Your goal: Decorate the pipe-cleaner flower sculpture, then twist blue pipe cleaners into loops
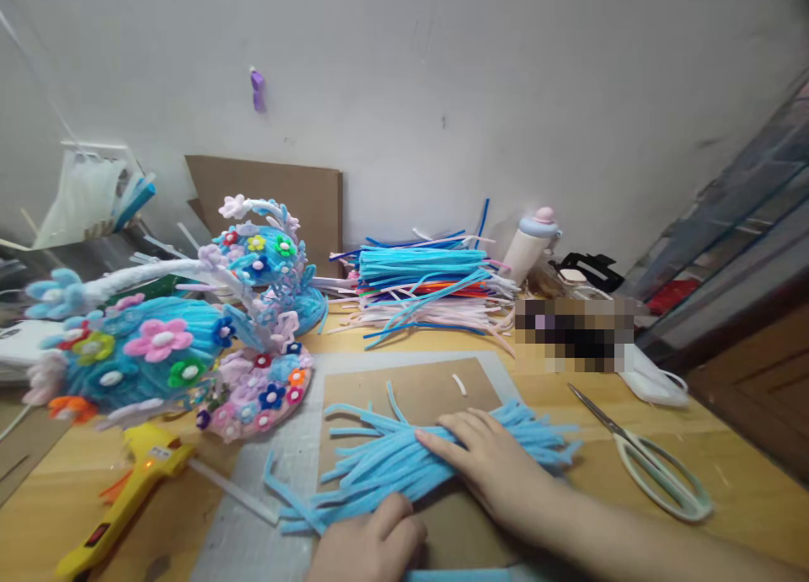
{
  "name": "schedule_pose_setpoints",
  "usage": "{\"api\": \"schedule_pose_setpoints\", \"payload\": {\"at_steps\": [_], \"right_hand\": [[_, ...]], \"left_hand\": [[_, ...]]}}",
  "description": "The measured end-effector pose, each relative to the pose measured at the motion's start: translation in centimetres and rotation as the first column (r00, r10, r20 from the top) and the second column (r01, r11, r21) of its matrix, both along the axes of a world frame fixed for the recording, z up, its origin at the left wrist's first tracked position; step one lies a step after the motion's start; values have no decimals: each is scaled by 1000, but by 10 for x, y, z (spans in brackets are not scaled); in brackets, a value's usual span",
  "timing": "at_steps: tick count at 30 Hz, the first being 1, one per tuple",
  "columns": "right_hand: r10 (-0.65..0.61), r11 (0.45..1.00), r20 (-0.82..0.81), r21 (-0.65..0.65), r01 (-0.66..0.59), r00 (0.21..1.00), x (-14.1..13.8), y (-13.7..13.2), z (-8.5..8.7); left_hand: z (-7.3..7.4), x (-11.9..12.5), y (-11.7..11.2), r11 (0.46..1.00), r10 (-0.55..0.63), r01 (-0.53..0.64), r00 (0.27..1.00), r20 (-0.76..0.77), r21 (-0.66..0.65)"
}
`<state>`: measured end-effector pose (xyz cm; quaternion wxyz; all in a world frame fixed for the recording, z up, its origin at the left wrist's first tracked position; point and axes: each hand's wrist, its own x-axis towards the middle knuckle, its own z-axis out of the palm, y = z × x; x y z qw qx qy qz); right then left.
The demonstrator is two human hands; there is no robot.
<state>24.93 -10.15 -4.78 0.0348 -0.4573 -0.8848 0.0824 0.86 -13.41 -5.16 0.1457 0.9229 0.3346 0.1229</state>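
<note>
A loose bundle of light blue pipe cleaners (pixel 392 464) lies across a brown cardboard sheet (pixel 436 380). Over the bundle's right half, my right hand (pixel 490 456) is closed, its thumb across the near side and its fingers bent over the far side. At the bundle's near left, my left hand (pixel 370 541) is closed with curled fingers. A bent blue pipe cleaner (pixel 291 491) runs up to the left knuckles; what those fingers hold is hidden. Below, a light blue strip (pixel 458 575) shows at the bottom edge.
Scissors (pixel 645 464) lie right. A yellow glue gun (pixel 126 498), its light on, lies left, below flower-covered blue craft pieces (pixel 152 346). Behind are piled pipe cleaners (pixel 423 270), a white bottle (pixel 531 245) and cardboard (pixel 278 203) against the wall. A small white piece (pixel 459 385) lies on the sheet.
</note>
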Motion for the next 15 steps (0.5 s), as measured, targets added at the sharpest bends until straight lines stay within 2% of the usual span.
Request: {"api": "schedule_pose_setpoints", "payload": {"at_steps": [3,8,12,15], "right_hand": [[-23,991,1,131,23,1000,9,29,-9],[-75,982,22,173,70,997,11,85,-5],[-137,972,15,195,132,990,3,108,-9],[-103,974,-13,203,104,995,0,116,-11]], "left_hand": [[1,2,-2,998,-7,3,997,-74,-58],[-5,4,-4,982,26,-54,988,-153,-182],[-4,5,-5,970,70,-107,982,-174,-218],[1,5,-6,967,139,-172,975,-175,-190]]}}
